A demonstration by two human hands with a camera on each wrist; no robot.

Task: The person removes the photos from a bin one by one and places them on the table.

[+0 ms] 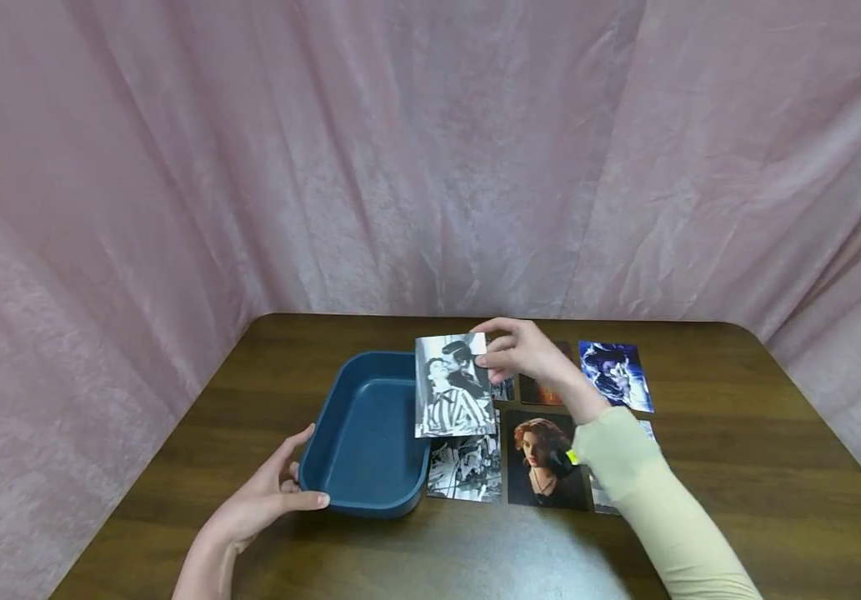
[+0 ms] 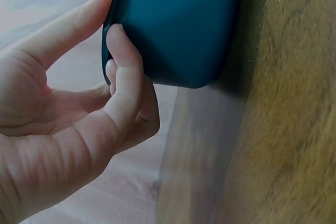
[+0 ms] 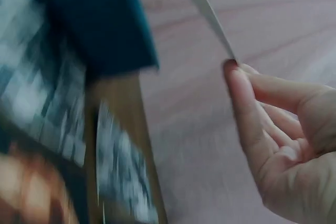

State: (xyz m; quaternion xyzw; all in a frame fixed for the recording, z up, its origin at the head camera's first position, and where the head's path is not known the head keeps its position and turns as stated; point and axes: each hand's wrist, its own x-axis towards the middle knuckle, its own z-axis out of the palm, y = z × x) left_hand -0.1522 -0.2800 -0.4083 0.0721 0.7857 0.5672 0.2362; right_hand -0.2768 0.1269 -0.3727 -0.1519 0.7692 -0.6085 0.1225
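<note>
My right hand pinches a black-and-white photo print by its right edge, between thumb and fingers. The print hangs above the right side of a blue plastic tray and hides part of its rim. In the right wrist view the same print shows nearly edge-on, pinched at the fingertips. My left hand grips the tray at its near left corner. Up close in the left wrist view, the thumb lies against the tray's rim and other fingers curl under it.
Several photo prints lie in rows right of the tray: a black-and-white one, a dark portrait, a blue one and a reddish one. My right arm partly covers others. A pink curtain hangs behind the wooden table.
</note>
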